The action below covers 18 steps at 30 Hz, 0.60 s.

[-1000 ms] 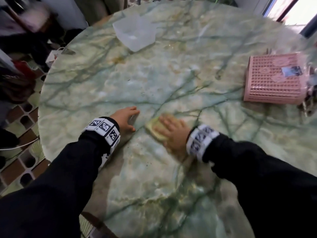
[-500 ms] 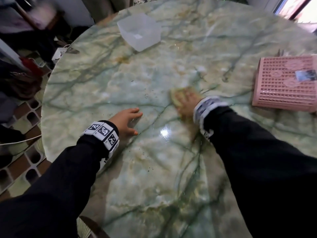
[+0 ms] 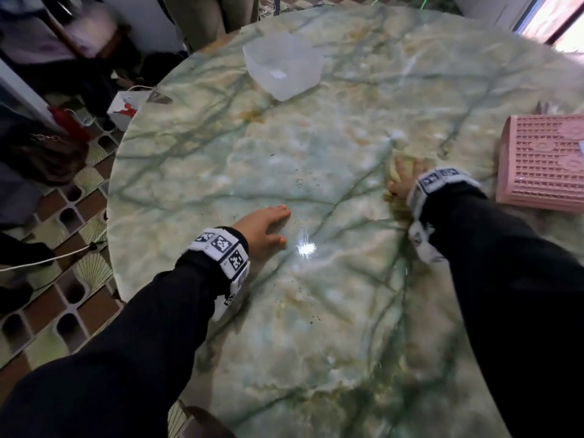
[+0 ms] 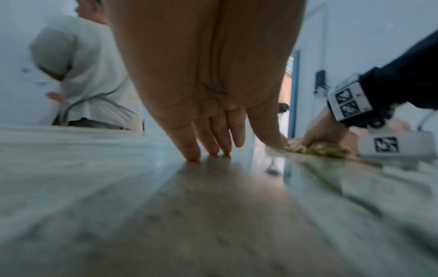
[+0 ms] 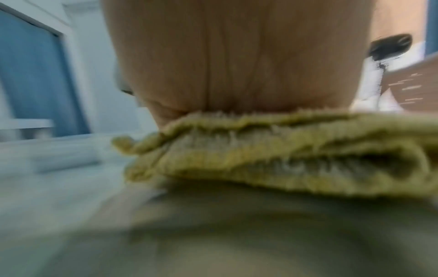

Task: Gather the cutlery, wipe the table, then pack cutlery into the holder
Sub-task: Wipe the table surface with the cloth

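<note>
My right hand [image 3: 404,180] presses flat on a folded yellow-green cloth [image 3: 406,151] on the green marble table [image 3: 316,311], just left of the pink lattice cutlery holder [image 3: 543,165]. In the right wrist view, the palm [image 5: 237,65] lies on top of the cloth [image 5: 272,153]. My left hand [image 3: 267,227] rests open on the table near its left side, its straight fingertips [image 4: 193,155] touching the marble. The left wrist view shows the cloth [image 4: 324,149] under the right hand [image 4: 317,129]. Thin metal tips [image 3: 544,107] show behind the holder; no other cutlery is visible.
A clear plastic tub [image 3: 282,66] stands at the table's far side. Dark crumbs [image 3: 300,292] dot the marble by my left wrist. The round table edge [image 3: 113,191] drops to a tiled floor with bags on the left. Another person [image 4: 90,75] stands beyond the table.
My right hand has swept the cloth away from me and to the right, from beside the left hand to near the pink holder. The left hand has stayed put.
</note>
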Motion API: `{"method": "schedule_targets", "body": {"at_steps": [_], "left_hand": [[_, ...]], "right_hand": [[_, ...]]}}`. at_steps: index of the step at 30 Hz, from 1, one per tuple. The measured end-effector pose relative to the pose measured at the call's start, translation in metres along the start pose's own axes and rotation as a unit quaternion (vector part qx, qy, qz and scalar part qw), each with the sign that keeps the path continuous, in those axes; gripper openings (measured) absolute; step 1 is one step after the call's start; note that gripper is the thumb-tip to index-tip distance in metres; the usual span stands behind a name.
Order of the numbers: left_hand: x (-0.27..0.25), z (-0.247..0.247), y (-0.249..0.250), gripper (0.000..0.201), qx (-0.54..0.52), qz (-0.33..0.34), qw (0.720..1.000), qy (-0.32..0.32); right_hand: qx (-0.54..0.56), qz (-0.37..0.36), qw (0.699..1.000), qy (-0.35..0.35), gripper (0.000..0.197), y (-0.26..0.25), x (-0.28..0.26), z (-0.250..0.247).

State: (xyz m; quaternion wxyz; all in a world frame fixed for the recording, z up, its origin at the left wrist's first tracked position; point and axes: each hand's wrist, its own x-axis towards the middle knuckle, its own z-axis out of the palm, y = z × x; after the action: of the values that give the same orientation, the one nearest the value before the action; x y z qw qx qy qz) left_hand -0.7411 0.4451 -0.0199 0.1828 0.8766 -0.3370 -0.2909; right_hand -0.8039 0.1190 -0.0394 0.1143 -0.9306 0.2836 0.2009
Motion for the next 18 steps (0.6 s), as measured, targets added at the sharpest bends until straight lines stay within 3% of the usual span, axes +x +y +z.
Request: {"method": "schedule_targets", "body": {"at_steps": [1,4,6,8,9,11,13,15,17,18], "left_hand": [[-0.001,-0.004,-0.004,0.06,-0.059,-0.008,0.998,0.015],[-0.004,-0.027,-0.02,0.048,-0.132,0.0,0.987,0.088],[-0.006,-0.045,-0.038,0.043,-0.157,0.012,0.98,0.118],[-0.01,-0.063,-0.059,0.043,-0.148,0.014,0.982,0.116],[-0.013,-0.072,-0.07,0.043,-0.128,0.014,0.986,0.107],[-0.019,-0.084,-0.09,0.045,-0.076,0.018,0.994,0.081],[-0.024,-0.09,-0.105,0.049,-0.009,0.029,0.998,0.053],[-0.029,-0.093,-0.118,0.056,0.051,0.047,0.997,0.022],[-0.031,-0.095,-0.129,0.063,0.089,0.06,0.994,-0.012],[-0.031,-0.095,-0.133,0.066,0.097,0.062,0.993,-0.028]], "right_hand": [[-0.017,-0.042,0.999,-0.017,0.067,-0.03,-0.005,0.005],[-0.091,-0.223,0.967,0.085,0.059,-0.13,-0.057,0.061],[-0.124,-0.288,0.95,-0.005,0.064,-0.171,-0.14,0.09],[-0.136,-0.331,0.929,-0.095,0.07,-0.16,-0.202,0.105],[-0.151,-0.318,0.928,-0.123,0.07,-0.146,-0.215,0.097],[-0.157,-0.215,0.951,-0.157,0.067,-0.109,-0.196,0.083],[-0.087,-0.049,0.989,-0.109,0.07,-0.075,-0.154,0.067],[-0.038,0.069,0.996,-0.033,0.068,-0.078,-0.121,0.058],[-0.015,0.077,0.997,0.022,0.071,-0.127,-0.11,0.066],[-0.035,0.032,0.998,0.036,0.081,-0.165,-0.115,0.077]]}}
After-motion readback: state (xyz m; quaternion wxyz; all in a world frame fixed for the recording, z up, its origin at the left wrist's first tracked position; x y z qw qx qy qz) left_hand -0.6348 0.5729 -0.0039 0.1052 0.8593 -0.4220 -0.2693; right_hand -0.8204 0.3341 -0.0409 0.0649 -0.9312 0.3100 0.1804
